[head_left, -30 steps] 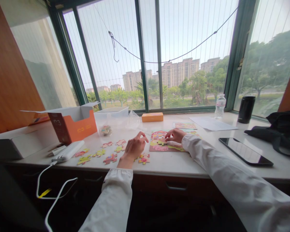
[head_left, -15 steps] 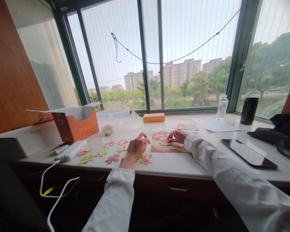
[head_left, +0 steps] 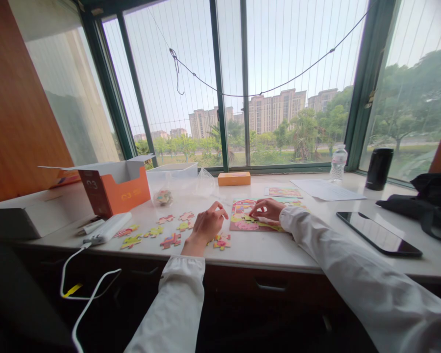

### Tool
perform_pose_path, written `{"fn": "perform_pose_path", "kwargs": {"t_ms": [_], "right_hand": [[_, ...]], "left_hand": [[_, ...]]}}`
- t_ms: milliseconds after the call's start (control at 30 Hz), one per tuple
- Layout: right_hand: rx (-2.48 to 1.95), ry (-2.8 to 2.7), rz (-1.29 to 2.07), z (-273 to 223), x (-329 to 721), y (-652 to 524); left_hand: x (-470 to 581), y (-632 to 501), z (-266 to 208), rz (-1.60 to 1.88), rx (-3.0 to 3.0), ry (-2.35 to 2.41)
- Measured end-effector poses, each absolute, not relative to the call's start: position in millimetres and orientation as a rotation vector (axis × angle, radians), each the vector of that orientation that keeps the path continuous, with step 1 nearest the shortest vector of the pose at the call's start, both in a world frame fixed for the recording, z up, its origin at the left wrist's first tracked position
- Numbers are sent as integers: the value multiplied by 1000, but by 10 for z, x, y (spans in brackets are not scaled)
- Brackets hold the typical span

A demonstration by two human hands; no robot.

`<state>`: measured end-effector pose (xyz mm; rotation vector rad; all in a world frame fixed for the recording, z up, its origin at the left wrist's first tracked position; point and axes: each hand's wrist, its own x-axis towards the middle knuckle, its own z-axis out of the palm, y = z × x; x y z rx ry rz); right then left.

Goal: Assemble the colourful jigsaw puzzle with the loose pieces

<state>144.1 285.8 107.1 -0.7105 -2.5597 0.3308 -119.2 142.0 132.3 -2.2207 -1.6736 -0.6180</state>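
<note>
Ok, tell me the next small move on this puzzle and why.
Probably press the piece under the right hand flat into the puzzle board: its fingertips rest there, while the left hand hovers, holding nothing I can see, beside the loose pieces.

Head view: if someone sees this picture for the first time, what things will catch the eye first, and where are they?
The colourful puzzle board lies at the middle of the white counter, with the right hand resting on it. The left hand is just left of the board, among loose puzzle pieces scattered on the counter. An open orange box stands further left, and a dark phone lies flat to the right.
</note>
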Motion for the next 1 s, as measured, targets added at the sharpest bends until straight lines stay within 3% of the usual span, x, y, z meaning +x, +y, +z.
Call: {"fn": "perform_pose_path", "kwargs": {"t_ms": [467,1000], "right_hand": [[-776,-2542,453,1039,1319,2772],[-880,-2574,334,1079,1284,2747]], "left_hand": [[-1180,1411,1333,-604,-2216,-1682],[-1120,1355,1479,-521,-2201,-1659]]}}
